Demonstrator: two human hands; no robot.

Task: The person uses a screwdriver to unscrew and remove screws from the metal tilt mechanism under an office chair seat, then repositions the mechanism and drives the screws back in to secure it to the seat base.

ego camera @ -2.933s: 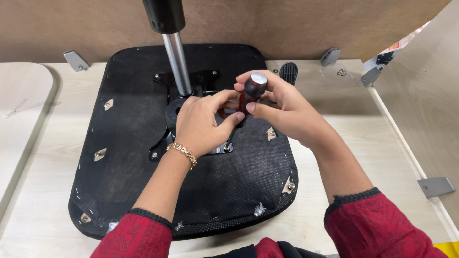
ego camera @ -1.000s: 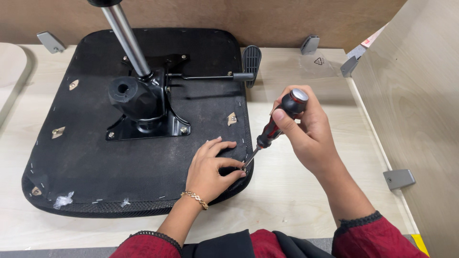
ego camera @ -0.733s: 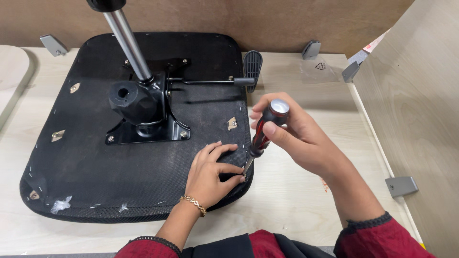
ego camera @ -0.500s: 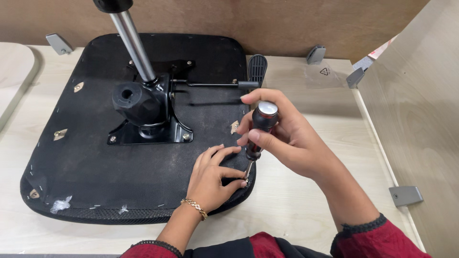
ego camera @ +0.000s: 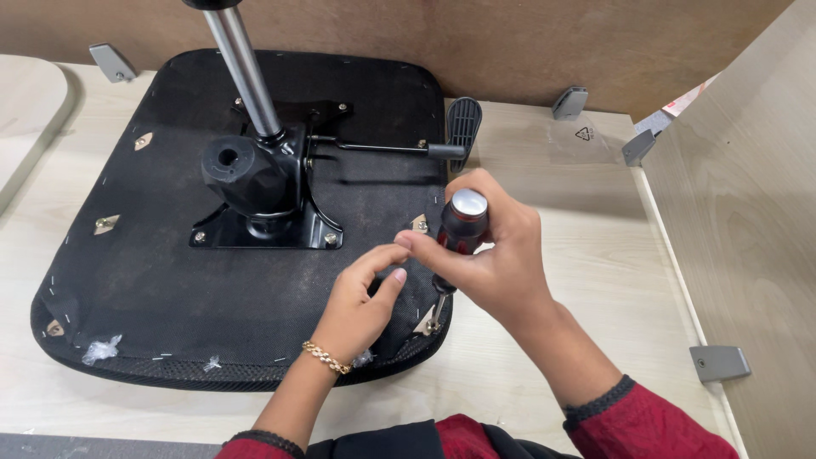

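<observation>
Black-handled screwdriver [ego camera: 455,242], gripped by right hand [ego camera: 493,255], now stands upright, seemingly on corner screw; left hand [ego camera: 361,297] loosely open.

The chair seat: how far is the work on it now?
Done: the metal mechanism sits bolted on the upturned seat. In hand: the right hand holds a screwdriver upright, tip at the near-right corner bracket; the left hand rests beside it. Left: whether that screw is tight cannot be told.

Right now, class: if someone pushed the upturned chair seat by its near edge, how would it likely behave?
The chair seat lies flat and broad, so it would probably slide, not tip. Its metal mechanism and steel column suggest some weight. The right hand presses a screwdriver down, likely resisting movement.
</observation>
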